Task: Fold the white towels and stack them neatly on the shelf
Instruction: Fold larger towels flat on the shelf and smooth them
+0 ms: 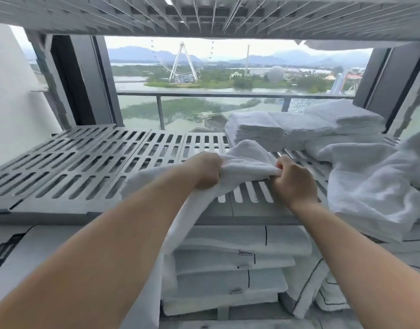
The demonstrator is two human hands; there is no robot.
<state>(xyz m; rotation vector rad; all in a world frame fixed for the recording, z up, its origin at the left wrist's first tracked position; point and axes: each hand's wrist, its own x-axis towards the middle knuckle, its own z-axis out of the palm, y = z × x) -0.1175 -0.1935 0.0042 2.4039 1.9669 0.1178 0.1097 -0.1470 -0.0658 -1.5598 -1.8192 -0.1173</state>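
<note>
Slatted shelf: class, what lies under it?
Under the slatted shelf sits a stack of folded white linens with dark trim. The held towel and both arms cover the stack's left part.

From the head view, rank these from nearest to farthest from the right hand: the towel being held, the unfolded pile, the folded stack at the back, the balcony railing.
1. Towel being held: gripped in the right hand.
2. Unfolded pile: just to its right on the shelf.
3. Folded stack: behind, at the shelf's back.
4. Balcony railing: outside, beyond the shelf.
</note>
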